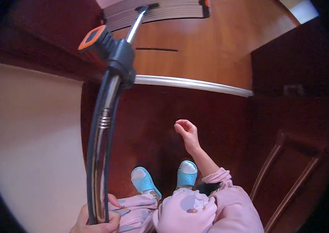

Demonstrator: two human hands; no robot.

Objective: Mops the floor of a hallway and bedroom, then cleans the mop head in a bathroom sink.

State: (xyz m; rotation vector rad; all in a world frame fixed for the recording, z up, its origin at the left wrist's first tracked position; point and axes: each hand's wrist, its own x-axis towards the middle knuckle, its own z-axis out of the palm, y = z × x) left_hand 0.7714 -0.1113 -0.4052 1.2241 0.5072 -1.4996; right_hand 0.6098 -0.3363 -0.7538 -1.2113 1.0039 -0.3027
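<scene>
Gripping one long-poled mop (102, 139), the left hand (99, 218) of two wraps the pole's near end, thumb and fingers folded round it. Two light-blue slippers (142, 181) stand on the dark red floor (153, 116). Just beyond them, the right hand (188, 134), well apart from the mop, curls its fingers toward the thumb; whether the tips meet cannot be told. Farther up, the pole carries one orange-tipped black grip (99, 42). Past one white threshold strip (195, 84), the mop's single wide head (172, 11) lies over orange-brown flooring (219, 46), beyond both hands.
</scene>
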